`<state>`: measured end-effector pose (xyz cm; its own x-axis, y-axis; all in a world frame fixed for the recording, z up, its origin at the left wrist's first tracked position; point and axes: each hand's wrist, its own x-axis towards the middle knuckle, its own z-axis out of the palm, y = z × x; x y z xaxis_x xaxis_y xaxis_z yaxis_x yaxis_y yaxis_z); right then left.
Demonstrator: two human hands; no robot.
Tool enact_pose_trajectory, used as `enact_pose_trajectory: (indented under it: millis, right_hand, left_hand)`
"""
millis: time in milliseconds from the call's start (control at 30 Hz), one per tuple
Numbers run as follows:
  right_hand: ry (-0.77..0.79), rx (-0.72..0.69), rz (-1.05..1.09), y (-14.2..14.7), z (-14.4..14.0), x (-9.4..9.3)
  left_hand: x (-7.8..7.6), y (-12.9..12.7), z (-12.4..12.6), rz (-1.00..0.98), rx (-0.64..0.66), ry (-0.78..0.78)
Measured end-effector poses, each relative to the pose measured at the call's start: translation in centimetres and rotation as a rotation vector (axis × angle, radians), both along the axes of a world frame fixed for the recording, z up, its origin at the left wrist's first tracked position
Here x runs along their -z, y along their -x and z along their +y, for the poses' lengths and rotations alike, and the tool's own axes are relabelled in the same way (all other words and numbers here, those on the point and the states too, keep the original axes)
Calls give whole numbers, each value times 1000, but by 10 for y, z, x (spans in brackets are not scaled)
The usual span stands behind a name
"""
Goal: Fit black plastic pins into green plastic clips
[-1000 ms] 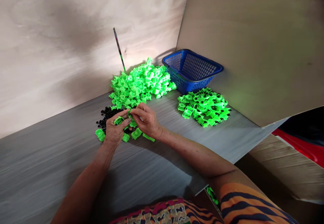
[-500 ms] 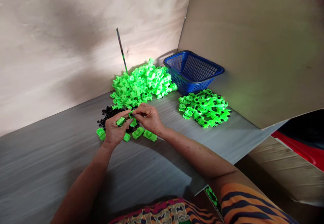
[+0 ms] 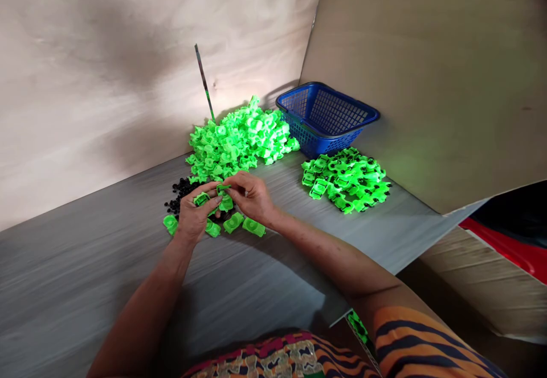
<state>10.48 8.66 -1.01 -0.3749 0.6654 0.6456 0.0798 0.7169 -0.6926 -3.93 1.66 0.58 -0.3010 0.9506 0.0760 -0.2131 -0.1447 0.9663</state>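
Observation:
My left hand (image 3: 193, 214) is closed around a small green plastic toy car body (image 3: 201, 198) lying against its fingers. Between its thumb and fingertips it also grips a second green car body (image 3: 221, 188). My right hand (image 3: 255, 198) pinches at the right side of that second piece; whether a small part sits in its fingertips is hidden. Beneath and beside the hands lie several loose green car bodies (image 3: 253, 227). A pile of small black wheels (image 3: 183, 187) is partly covered by my left hand.
A large heap of green car bodies (image 3: 239, 142) lies against the back board, near a thin upright rod (image 3: 204, 82). A blue plastic basket (image 3: 329, 139) stands in the corner. In front of it are green cars with black wheels (image 3: 348, 181) on the grey table (image 3: 106, 241).
The second car body has turned between my fingertips, and its green edge now shows at the right fingers. Both hands stay in nearly the same place.

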Motion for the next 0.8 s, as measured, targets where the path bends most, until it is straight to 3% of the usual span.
enact_pose_trajectory:
  millis: [133,333,800]
  right_hand:
    - [-33,-14,37,-1,-9,-5]
    - [105,-5,91,2,-15,-11]
    - [102,77,-53,6,-11,-5]
  left_hand:
    - [-2,-1,-1,-103,13,32]
    - [-3,-2,-2,-105,-4,26]
    - [7,1,-2,177,-86,-27]
